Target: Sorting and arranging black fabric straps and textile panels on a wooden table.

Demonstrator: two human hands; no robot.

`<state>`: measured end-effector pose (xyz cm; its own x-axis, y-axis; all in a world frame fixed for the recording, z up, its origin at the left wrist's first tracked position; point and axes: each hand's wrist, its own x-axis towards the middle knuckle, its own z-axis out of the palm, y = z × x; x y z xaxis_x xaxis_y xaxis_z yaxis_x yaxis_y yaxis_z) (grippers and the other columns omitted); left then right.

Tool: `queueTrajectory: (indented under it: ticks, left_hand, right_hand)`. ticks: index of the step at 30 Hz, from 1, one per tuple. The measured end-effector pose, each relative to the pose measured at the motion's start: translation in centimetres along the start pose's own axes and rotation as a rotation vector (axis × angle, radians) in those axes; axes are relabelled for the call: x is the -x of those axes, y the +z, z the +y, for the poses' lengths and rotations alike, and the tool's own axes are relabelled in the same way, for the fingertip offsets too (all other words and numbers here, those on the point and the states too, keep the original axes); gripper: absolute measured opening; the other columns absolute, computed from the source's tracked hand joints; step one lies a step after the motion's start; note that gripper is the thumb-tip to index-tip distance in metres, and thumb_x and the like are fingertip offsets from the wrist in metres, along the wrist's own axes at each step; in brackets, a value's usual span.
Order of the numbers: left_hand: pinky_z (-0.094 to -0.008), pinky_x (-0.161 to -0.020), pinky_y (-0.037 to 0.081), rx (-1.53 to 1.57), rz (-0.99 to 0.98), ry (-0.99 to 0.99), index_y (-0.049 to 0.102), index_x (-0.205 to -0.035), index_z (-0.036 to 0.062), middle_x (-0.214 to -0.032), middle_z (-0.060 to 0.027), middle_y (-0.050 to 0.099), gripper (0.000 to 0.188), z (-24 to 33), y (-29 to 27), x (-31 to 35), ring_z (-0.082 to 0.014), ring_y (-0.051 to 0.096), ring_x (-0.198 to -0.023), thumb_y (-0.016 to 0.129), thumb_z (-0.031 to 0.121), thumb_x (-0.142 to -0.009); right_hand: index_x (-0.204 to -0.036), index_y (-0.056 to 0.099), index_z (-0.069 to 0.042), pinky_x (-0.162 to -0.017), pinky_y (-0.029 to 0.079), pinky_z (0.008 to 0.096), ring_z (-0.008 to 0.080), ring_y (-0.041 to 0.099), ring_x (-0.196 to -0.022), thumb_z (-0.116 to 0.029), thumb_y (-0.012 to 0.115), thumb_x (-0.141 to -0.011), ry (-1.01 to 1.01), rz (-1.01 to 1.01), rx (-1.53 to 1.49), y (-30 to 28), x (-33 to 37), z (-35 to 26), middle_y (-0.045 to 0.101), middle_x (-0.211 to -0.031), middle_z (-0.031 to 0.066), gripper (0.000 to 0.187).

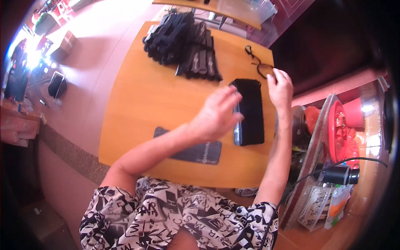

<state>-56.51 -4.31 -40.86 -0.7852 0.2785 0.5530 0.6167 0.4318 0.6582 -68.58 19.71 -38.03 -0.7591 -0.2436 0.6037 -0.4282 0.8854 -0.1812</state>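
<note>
On the orange wooden table [141,100], seen from the head camera, a black flat pouch [251,109] lies lengthwise toward the right side, with a glossy clear wrapper edge along its left flank. The left hand [217,114] hovers over that left edge, fingers spread loosely and half curled, its fingertips at or just above the wrapper; whether they actually press it cannot be told, and it grips nothing. The right hand [280,88] is at the far right corner of the pouch, fingers extended and close together, palm down, holding nothing; its fingertips reach toward a thin black cord [257,63] that lies looped on the table just beyond the pouch. Near the table's front edge, left of the pouch and partly hidden under the left forearm, lies a dark flat packet [200,152]. At the far side of the table sits a heap of black pouches [181,41], some with pale markings, stacked in overlapping rows. To the right, off the table, stand red plastic wares [343,125] and a black flask [341,175] with a cable running over it.
</note>
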Motion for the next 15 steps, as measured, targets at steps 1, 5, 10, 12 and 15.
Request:
queueTrajectory:
  ticks: [1,5,10,12,15]
  left_hand:
    - [-0.0484,-0.104,0.036,0.041,0.015,-0.077,0.047,-0.129,-0.0028,-0.135,-0.0275,0.043,0.048,0.1,-2.5,0.8,-0.043,0.041,-0.126,0.061,0.018,-0.088]
    - [-0.0511,-0.107,0.03,-0.012,-0.075,-0.174,0.045,-0.128,-0.0081,-0.134,-0.0298,0.042,0.054,0.0,-7.7,6.7,-0.0449,0.039,-0.126,0.055,0.029,-0.091]
    - [-0.049,-0.113,0.019,-0.306,-0.424,-0.199,0.039,-0.136,-0.0058,-0.145,-0.0285,0.029,0.068,-0.5,-7.7,14.2,-0.0436,0.023,-0.138,0.045,0.047,-0.094]
    - [-0.049,-0.113,0.019,-0.455,-0.486,-0.171,0.039,-0.136,-0.0046,-0.146,-0.0275,0.029,0.068,0.4,-7.9,14.3,-0.0429,0.022,-0.138,0.046,0.047,-0.093]
    - [-0.0485,-0.114,0.019,-0.592,-0.523,-0.138,0.04,-0.136,-0.0017,-0.148,-0.0246,0.028,0.066,0.7,-8.5,14.9,-0.0404,0.022,-0.139,0.05,0.045,-0.09]
  right_hand:
    - [-0.105,0.061,0.008,-0.087,0.048,0.0422,0.038,0.059,-0.097,-0.011,0.064,-0.086,0.009,0.033,-0.113,-1.6,1.0,-2.8,0.062,-0.105,0.0228,0.027]
    - [-0.1,0.062,0.004,-0.085,0.049,0.0416,0.0349,0.06,-0.092,0.0,0.06,-0.081,-0.008,-0.052,-0.454,-4.8,8.7,-14.5,0.062,-0.098,0.0182,0.02]
    - [-0.122,0.056,0.0,-0.104,0.037,0.0459,0.0381,0.046,-0.122,-0.021,0.065,-0.081,-0.213,-0.337,-0.406,-0.2,16.2,-20.5,0.051,-0.128,0.0226,0.047]
    - [-0.127,0.052,0.001,-0.109,0.027,0.0526,0.0403,0.034,-0.132,-0.038,0.061,-0.086,-0.205,-0.423,-0.239,1.0,17.7,-19.4,0.04,-0.14,0.0239,0.058]
    - [-0.129,0.05,0.002,-0.109,0.027,0.0523,0.0403,0.036,-0.131,-0.038,0.06,-0.086,-0.189,-0.397,-0.264,0.8,18.0,-19.6,0.042,-0.138,0.0236,0.059]
